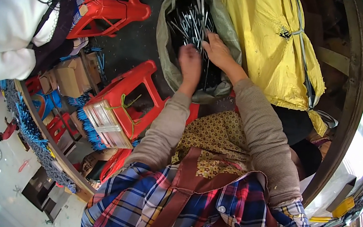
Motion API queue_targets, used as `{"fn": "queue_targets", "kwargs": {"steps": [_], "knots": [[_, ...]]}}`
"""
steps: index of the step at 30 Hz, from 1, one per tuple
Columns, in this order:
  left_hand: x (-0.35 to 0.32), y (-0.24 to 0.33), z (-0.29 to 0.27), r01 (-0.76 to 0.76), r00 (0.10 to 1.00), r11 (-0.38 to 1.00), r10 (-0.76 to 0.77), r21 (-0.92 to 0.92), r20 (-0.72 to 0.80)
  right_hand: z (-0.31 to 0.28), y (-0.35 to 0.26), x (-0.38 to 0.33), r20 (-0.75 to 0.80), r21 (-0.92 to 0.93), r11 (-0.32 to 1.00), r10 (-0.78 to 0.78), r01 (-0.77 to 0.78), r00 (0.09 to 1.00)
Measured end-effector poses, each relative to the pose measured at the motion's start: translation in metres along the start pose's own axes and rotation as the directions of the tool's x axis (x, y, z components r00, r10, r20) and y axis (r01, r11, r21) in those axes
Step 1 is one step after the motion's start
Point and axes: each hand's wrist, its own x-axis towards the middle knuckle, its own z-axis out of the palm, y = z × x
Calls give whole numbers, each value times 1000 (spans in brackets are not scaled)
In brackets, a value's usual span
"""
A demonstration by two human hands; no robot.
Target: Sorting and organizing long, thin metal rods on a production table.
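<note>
Thin dark rods (192, 17) fill the open grey sack (164, 58) on the floor: stiff, light, slippery, likely best gathered mid-length. Left hand (190, 65) hovers loosely curled above them; right hand (218, 50) spreads its fingers over the bundle.

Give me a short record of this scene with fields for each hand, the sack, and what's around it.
left hand: blurred, over the mouth of the sack; what it grips cannot be told
right hand: reaching into the sack, fingers among the rods
sack: grey-green sack, open, on the dark floor
contents: thin dark and silvery rods, loosely piled
beside sack: yellow bag on its right, red plastic stool on its left
on stool: clear flat bundle tied with green string
</note>
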Motion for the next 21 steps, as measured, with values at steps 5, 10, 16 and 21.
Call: {"fn": "queue_targets", "kwargs": {"steps": [5,10,16,21], "knots": [[47,52,13,-165,985,986,165,5,-42,4,1,-16,63,-182,982,-38,49,997],[89,46,31,-197,975,900,220,389,-15,-5,8,-3,15,93,991,99,-100,995],[80,-15,-13,-121,993,980,119,157,19,7,9,-3,-143,138,990,5,15,990],[46,-39,-33,130,988,759,-151,638,-22,19,-20,-19,-22,-146,985,-96,92,995]]}}
